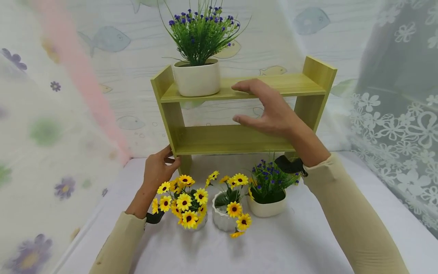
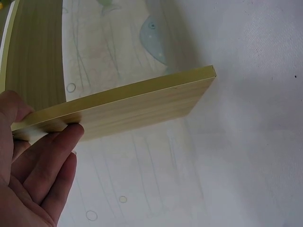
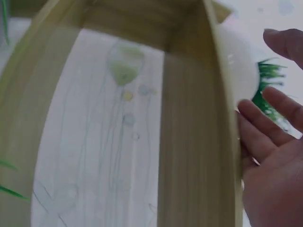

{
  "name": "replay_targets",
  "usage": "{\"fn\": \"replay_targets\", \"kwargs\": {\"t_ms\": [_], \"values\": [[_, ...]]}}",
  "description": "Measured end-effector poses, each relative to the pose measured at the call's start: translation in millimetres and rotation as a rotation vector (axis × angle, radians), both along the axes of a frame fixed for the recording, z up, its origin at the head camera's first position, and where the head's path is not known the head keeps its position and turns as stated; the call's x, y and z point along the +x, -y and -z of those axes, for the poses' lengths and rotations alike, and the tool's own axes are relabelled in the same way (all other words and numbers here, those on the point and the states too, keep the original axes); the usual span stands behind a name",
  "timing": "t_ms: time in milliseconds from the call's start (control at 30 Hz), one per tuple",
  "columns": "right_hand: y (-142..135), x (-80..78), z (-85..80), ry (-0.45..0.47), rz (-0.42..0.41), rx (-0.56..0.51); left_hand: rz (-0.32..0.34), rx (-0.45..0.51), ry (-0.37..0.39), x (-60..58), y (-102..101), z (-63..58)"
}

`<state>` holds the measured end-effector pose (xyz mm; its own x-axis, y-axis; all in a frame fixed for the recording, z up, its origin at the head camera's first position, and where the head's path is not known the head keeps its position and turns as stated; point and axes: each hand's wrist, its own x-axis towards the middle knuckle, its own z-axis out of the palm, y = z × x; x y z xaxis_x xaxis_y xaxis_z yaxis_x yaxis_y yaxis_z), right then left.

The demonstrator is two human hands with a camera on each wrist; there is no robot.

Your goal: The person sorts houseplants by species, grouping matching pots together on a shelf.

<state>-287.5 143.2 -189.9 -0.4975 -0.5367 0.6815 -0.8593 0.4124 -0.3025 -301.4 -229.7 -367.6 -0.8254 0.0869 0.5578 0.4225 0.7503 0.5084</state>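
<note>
A two-tier wooden shelf point(image 1: 236, 140) stands on the white table. My left hand point(image 1: 158, 170) grips the lower part of its left side panel. In the left wrist view the thumb lies on one face of the panel point(image 2: 142, 99) and the fingers on the other. A white oval pot point(image 1: 197, 80) with purple flowers and long grass sits at the left of the top board. My right hand point(image 1: 272, 110) hovers in front of the top board, right of that pot, with thumb and fingers spread apart and nothing between them.
In front of the shelf stand a white pot of yellow flowers point(image 1: 184, 201), a second white pot point(image 1: 224, 219) with drooping yellow flowers, and a cream oval pot point(image 1: 268, 208) with purple flowers. Fish-patterned fabric point(image 1: 111, 39) hangs behind; a lace curtain point(image 1: 403, 129) is at the right.
</note>
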Motion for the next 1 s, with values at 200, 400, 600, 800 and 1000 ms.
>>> {"fn": "replay_targets", "kwargs": {"t_ms": [200, 400, 600, 800, 1000], "values": [[-19.5, 26.2, 30.5, 0.132, -0.130, -0.063, 0.013, -0.010, -0.010, -1.0, -1.5, -1.7], [-49.1, 45.4, 73.1, 0.269, -0.200, -0.086, 0.005, -0.020, 0.006, -0.9, -0.7, -0.6], [-73.1, 43.0, 112.8, 0.411, -0.181, -0.109, 0.007, -0.014, 0.008, -0.8, 1.0, 2.3], [-82.6, 26.1, 127.7, 0.528, -0.135, -0.098, -0.012, -0.021, 0.008, 0.9, 4.9, 4.3], [-104.3, 13.2, 139.8, 0.620, -0.155, -0.121, -0.009, -0.013, 0.021, 1.5, 0.5, 0.8]]}}
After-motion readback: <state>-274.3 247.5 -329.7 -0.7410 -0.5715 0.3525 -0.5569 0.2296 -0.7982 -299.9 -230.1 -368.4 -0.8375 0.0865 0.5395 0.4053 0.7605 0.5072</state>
